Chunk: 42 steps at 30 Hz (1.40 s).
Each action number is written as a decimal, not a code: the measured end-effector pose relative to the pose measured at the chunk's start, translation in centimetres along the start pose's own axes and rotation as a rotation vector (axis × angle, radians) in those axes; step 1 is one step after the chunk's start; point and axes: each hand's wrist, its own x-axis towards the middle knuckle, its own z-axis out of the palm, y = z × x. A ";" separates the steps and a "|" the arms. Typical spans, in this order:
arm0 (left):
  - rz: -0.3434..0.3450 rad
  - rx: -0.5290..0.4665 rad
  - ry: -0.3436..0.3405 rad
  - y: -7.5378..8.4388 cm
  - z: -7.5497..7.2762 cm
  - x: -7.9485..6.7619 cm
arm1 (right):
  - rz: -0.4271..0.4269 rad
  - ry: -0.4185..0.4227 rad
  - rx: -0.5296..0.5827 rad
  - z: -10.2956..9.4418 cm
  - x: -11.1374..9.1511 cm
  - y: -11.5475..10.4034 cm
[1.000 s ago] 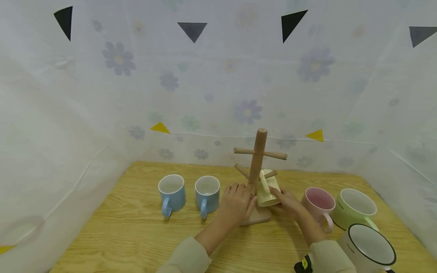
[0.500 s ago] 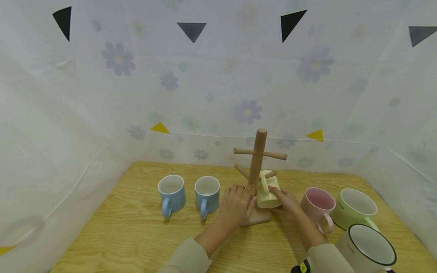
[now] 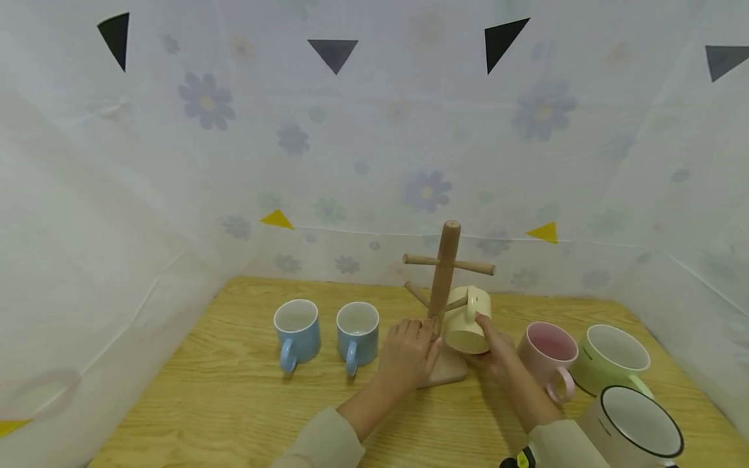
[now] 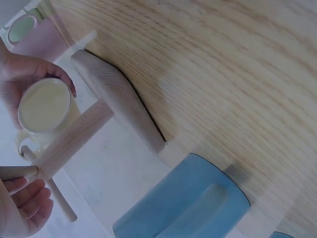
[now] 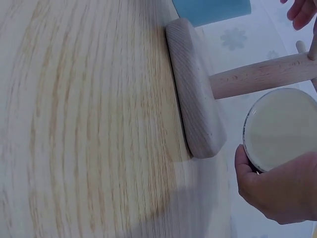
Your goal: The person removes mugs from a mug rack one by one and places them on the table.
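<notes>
A wooden mug tree (image 3: 443, 279) with round pegs stands on the table. My left hand (image 3: 405, 359) grips a low front peg (image 4: 17, 172), its fingers curled beside the post. With my right hand (image 3: 496, 351) I hold a cream mug (image 3: 466, 333) by its body, thumb near the handle. The mug tilts beside the post, its base toward me and low. Its handle (image 3: 471, 307) overlaps the tip of the lower right peg (image 3: 456, 303). In the right wrist view, the round base of the mug (image 5: 282, 129) faces the camera, with my fingers along its edge.
Two blue mugs (image 3: 300, 341) (image 3: 359, 344) stand on the left of the wooden table (image 3: 234, 403). At the right are a pink mug (image 3: 537, 364), a green mug (image 3: 599, 370) and a white mug (image 3: 614, 426) with a black rim. A patterned curtain (image 3: 374, 162) encloses the table.
The cream mug has shifted right and slightly up, its handle sliding out along the peg to the tip. My right hand moves with it; my left hand keeps its place on the stand.
</notes>
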 end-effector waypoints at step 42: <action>-1.095 -1.507 -0.416 3.3 -1.5 0.3 | -0.126 -0.132 -0.257 -1.4 -6.7 3.4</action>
